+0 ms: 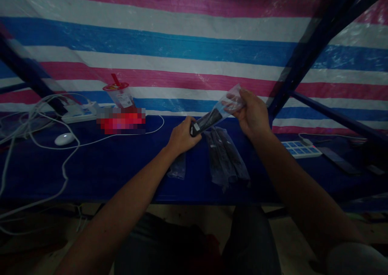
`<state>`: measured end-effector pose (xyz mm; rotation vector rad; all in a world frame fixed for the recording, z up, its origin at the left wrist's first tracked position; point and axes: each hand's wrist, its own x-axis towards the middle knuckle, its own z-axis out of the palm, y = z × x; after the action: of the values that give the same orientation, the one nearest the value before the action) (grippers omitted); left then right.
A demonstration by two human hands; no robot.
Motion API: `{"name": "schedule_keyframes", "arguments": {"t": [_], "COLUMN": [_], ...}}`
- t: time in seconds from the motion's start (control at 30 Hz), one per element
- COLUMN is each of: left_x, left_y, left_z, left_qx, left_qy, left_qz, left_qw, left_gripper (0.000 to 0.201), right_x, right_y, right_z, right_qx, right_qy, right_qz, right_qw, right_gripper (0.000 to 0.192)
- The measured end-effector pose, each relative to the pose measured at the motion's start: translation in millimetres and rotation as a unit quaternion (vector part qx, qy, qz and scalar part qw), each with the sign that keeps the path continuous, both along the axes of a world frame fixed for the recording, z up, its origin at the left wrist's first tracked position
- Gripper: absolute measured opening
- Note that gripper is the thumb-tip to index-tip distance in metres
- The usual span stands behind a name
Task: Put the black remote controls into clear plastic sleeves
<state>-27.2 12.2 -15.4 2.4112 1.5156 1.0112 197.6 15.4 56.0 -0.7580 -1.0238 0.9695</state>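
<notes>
A long, narrow black item with a small pale label lies in a clear plastic bag, held tilted above the table. My left hand grips the lower end of the black item, its fingers closed around it. My right hand pinches the upper, empty-looking end of the bag. Below them, several similar dark items in clear bags lie side by side on the blue table. Another clear bag shows partly under my left forearm. The exact kind of the black item cannot be made out.
On the left are tangled white cables, a white mouse, a power strip and a lidded cup. At right lie another power strip and a dark flat phone-like object. Blue frame bars rise before a striped sheet.
</notes>
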Motion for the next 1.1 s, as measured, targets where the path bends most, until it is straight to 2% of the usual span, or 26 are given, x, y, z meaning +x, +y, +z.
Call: {"name": "schedule_keyframes", "arguments": {"t": [0.1, 0.23, 0.3, 0.43, 0.5, 0.7, 0.87, 1.0, 1.1], "left_x": [-1.3, -4.0, -4.5, -3.5, -3.2, -12.8, -32.9, -44.2, -45.0], "left_y": [0.1, 0.6, 0.5, -0.8, -1.1, 6.0, 17.8, 26.7, 29.8], "left_z": [0.9, 1.5, 1.4, 1.0, 1.6, 5.4, 7.6, 6.8, 4.4], "left_qx": [0.007, 0.012, 0.021, 0.032, 0.033, 0.007, 0.015, 0.041, 0.060], "left_qy": [0.022, 0.049, 0.053, 0.074, 0.085, 0.098, 0.076, 0.024, -0.017], "left_qz": [-0.007, -0.030, -0.041, -0.076, -0.082, -0.073, -0.072, -0.016, 0.016], "left_qw": [1.000, 0.998, 0.998, 0.994, 0.993, 0.992, 0.994, 0.999, 0.998], "left_gripper": [0.041, 0.041, 0.041, 0.040, 0.040, 0.054, 0.032, 0.035, 0.036], "right_x": [1.0, 5.1, 7.5, 5.4, 2.2, 10.8, 33.6, 42.8, 42.1], "right_y": [3.1, 5.5, 5.5, 2.4, 1.1, 9.6, 20.6, 23.1, 22.1], "right_z": [-25.9, -50.4, -55.7, -59.5, -60.9, -68.3, -72.4, -70.5, -68.5], "right_qx": [-0.016, -0.055, -0.087, -0.149, -0.168, -0.167, -0.162, -0.142, -0.148], "right_qy": [0.028, 0.072, 0.078, 0.042, 0.026, 0.054, 0.125, 0.149, 0.140], "right_qz": [0.060, 0.075, 0.084, 0.158, 0.169, 0.093, 0.032, -0.027, -0.038], "right_qw": [0.998, 0.993, 0.990, 0.975, 0.971, 0.980, 0.978, 0.978, 0.978], "right_gripper": [0.019, 0.013, 0.012, 0.014, 0.018, 0.032, 0.037, 0.037, 0.033]}}
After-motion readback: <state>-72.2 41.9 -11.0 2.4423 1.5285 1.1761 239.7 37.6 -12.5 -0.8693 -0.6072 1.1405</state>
